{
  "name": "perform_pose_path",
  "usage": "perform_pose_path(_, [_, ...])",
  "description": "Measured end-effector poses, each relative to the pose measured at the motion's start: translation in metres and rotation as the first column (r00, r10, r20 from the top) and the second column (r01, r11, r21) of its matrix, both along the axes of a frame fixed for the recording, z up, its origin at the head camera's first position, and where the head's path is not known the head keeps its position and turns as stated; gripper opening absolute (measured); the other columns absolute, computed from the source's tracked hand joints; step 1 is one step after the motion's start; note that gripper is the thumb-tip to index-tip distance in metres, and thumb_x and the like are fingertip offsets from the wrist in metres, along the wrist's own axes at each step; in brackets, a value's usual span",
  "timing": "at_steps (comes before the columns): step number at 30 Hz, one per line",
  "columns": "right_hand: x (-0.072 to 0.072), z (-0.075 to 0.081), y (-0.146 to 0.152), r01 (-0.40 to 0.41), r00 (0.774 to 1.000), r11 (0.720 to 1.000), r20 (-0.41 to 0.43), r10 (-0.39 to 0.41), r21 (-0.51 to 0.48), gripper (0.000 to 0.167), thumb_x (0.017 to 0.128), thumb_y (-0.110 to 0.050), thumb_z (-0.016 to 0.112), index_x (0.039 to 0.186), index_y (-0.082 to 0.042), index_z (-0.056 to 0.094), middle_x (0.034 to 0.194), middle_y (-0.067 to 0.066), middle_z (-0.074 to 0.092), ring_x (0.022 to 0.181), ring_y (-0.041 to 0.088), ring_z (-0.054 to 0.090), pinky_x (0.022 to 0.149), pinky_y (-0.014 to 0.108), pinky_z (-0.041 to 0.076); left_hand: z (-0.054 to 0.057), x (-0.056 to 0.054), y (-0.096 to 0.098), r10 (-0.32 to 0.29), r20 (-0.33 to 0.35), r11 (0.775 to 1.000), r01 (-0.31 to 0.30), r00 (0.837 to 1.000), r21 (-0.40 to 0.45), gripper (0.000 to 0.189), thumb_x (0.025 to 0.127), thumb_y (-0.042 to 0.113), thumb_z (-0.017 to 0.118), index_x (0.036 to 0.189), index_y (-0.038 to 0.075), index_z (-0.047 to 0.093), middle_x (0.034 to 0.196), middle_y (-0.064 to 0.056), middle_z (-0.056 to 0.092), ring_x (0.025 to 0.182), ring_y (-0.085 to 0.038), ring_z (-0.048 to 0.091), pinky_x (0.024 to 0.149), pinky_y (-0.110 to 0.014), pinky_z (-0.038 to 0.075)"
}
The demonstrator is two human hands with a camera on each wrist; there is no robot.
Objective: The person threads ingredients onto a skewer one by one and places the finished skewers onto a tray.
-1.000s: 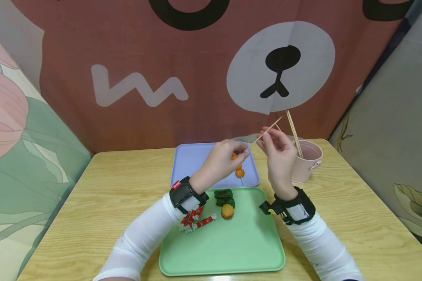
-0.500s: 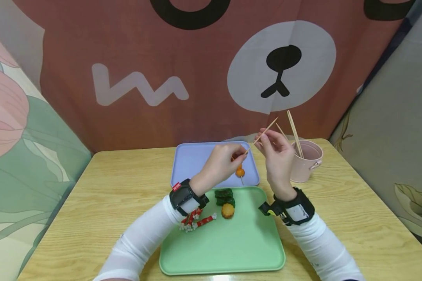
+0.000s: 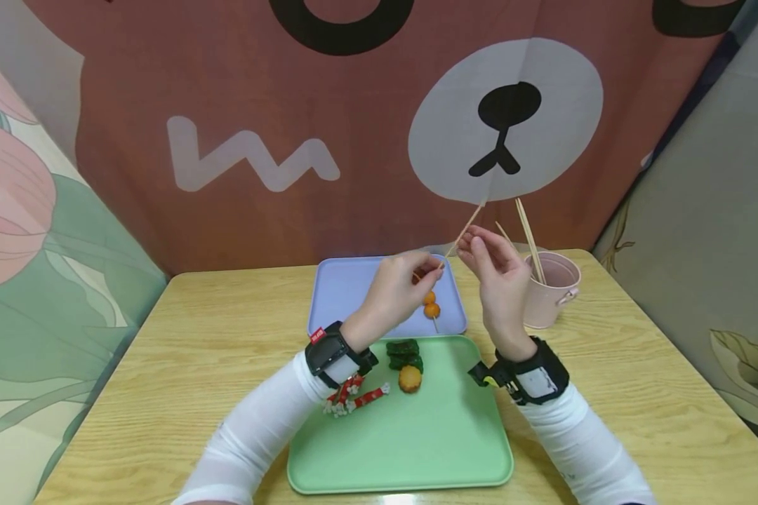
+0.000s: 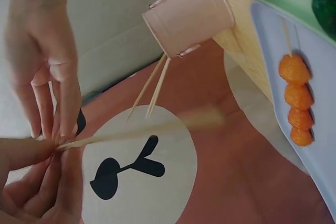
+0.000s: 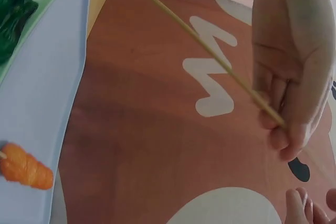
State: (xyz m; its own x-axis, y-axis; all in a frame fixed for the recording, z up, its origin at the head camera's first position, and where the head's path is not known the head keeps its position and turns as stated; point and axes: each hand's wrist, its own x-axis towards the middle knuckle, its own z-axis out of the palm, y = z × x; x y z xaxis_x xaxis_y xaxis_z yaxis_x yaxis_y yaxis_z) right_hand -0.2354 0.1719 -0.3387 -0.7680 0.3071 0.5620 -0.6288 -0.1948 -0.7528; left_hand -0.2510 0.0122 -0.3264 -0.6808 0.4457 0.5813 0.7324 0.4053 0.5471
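My left hand [image 3: 401, 284] pinches a thin wooden skewer [image 4: 136, 130] between thumb and fingertips, above the lavender tray [image 3: 337, 284]. Rising to the right past the fingertips, the skewer is bare along its visible length. Just beside it, my right hand [image 3: 502, 280] is raised with loosely bent fingers and grips nothing. Below the left hand, a skewer of orange balls [image 4: 298, 98] lies on the lavender tray. On the green tray [image 3: 429, 449] are dark green pieces [image 3: 404, 356], a round golden piece [image 3: 409, 379] and several red pieces with white ends [image 3: 368, 399], partly hidden by the left wrist.
A pink bucket [image 3: 549, 301] with upright wooden skewers [image 3: 526, 231] stands on the table just right of my right hand. Behind the wooden table [image 3: 227, 308] hangs a brown cloth [image 3: 246, 224] with a bear print. The green tray lies in front of the lavender one.
The skewer has swung to a steeper angle in my left hand, its upper end moving left. My right fingers, which overlapped the skewer earlier, now sit beside it.
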Motion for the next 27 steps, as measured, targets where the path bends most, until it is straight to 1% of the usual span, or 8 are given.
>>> perform_pose_path(3, [0.001, -0.001, 0.004, -0.017, 1.000, 0.999, -0.004, 0.017, 0.041, 0.029, 0.092, -0.006, 0.058, 0.117, 0.009, 0.060, 0.105, 0.012, 0.068, 0.096, 0.018, 0.068, 0.083, 0.028, 0.054, 0.001, 0.000, 0.000, 0.025, -0.046, 0.993, -0.019, 0.999, 0.116, 0.011, 0.090, 0.013, 0.065, 0.095, 0.005, 0.070, 0.085, -0.003, 0.071, 0.071, -0.007, 0.064, 0.063, -0.012, 0.051])
perform_pose_path(6, [0.002, -0.006, 0.007, -0.018, 1.000, 0.993, 0.015, 0.016, 0.114, 0.029, 0.092, -0.008, 0.059, 0.116, 0.008, 0.061, 0.105, 0.011, 0.069, 0.097, 0.018, 0.068, 0.083, 0.028, 0.054, 0.002, 0.000, -0.001, 0.049, -0.064, 0.976, -0.035, 0.997, 0.214, 0.012, 0.089, 0.014, 0.066, 0.095, 0.005, 0.069, 0.084, -0.004, 0.071, 0.074, -0.008, 0.065, 0.063, -0.014, 0.052])
perform_pose_path(10, [0.004, -0.016, 0.012, -0.036, 0.998, 0.975, 0.057, 0.024, 0.218, 0.030, 0.092, -0.011, 0.059, 0.116, 0.008, 0.062, 0.105, 0.009, 0.070, 0.097, 0.017, 0.069, 0.082, 0.030, 0.055, 0.001, 0.001, -0.002, 0.053, -0.031, 0.941, -0.040, 0.998, 0.337, 0.013, 0.088, 0.016, 0.067, 0.095, 0.006, 0.069, 0.086, -0.004, 0.072, 0.075, -0.008, 0.066, 0.062, -0.017, 0.054])
perform_pose_path(15, [0.008, -0.025, 0.017, -0.100, 0.992, 0.952, 0.104, 0.072, 0.291, 0.030, 0.093, -0.010, 0.059, 0.115, 0.011, 0.061, 0.104, 0.010, 0.071, 0.093, 0.017, 0.070, 0.080, 0.031, 0.055, -0.001, 0.004, -0.002, -0.006, 0.028, 0.882, -0.008, 1.000, 0.471, 0.013, 0.089, 0.015, 0.066, 0.095, 0.004, 0.068, 0.091, -0.007, 0.071, 0.074, -0.012, 0.067, 0.063, -0.022, 0.056])
perform_pose_path(19, [0.013, -0.028, 0.020, -0.131, 0.989, 0.937, 0.114, 0.099, 0.325, 0.030, 0.093, -0.009, 0.058, 0.113, 0.013, 0.061, 0.105, 0.010, 0.071, 0.092, 0.016, 0.070, 0.079, 0.030, 0.055, -0.002, 0.006, -0.003, -0.052, 0.052, 0.846, 0.016, 0.997, 0.533, 0.014, 0.088, 0.014, 0.066, 0.096, 0.002, 0.066, 0.093, -0.011, 0.070, 0.074, -0.016, 0.068, 0.066, -0.026, 0.057])
perform_pose_path(22, [0.018, -0.029, 0.023, -0.136, 0.988, 0.928, 0.117, 0.101, 0.348, 0.028, 0.093, -0.007, 0.058, 0.113, 0.013, 0.061, 0.105, 0.011, 0.071, 0.092, 0.016, 0.070, 0.078, 0.030, 0.056, -0.003, 0.007, -0.003, -0.060, 0.063, 0.829, 0.014, 0.996, 0.559, 0.014, 0.088, 0.013, 0.067, 0.096, 0.001, 0.066, 0.092, -0.012, 0.070, 0.074, -0.017, 0.069, 0.067, -0.027, 0.058])
perform_pose_path(25, [0.023, -0.032, 0.026, -0.130, 0.988, 0.908, 0.127, 0.086, 0.398, 0.026, 0.091, -0.005, 0.060, 0.112, 0.010, 0.063, 0.104, 0.012, 0.071, 0.091, 0.014, 0.070, 0.077, 0.031, 0.056, -0.004, 0.008, -0.004, -0.060, 0.084, 0.816, 0.001, 0.995, 0.578, 0.013, 0.088, 0.012, 0.066, 0.095, 0.001, 0.066, 0.091, -0.012, 0.070, 0.073, -0.018, 0.069, 0.067, -0.028, 0.058])
perform_pose_path(27, [0.027, -0.034, 0.028, -0.125, 0.988, 0.887, 0.136, 0.071, 0.445, 0.025, 0.090, -0.004, 0.061, 0.112, 0.008, 0.064, 0.103, 0.014, 0.071, 0.091, 0.012, 0.070, 0.076, 0.029, 0.056, -0.006, 0.009, -0.005, -0.058, 0.103, 0.809, -0.014, 0.993, 0.587, 0.012, 0.088, 0.010, 0.066, 0.096, 0.000, 0.066, 0.090, -0.013, 0.070, 0.073, -0.020, 0.069, 0.067, -0.028, 0.058])
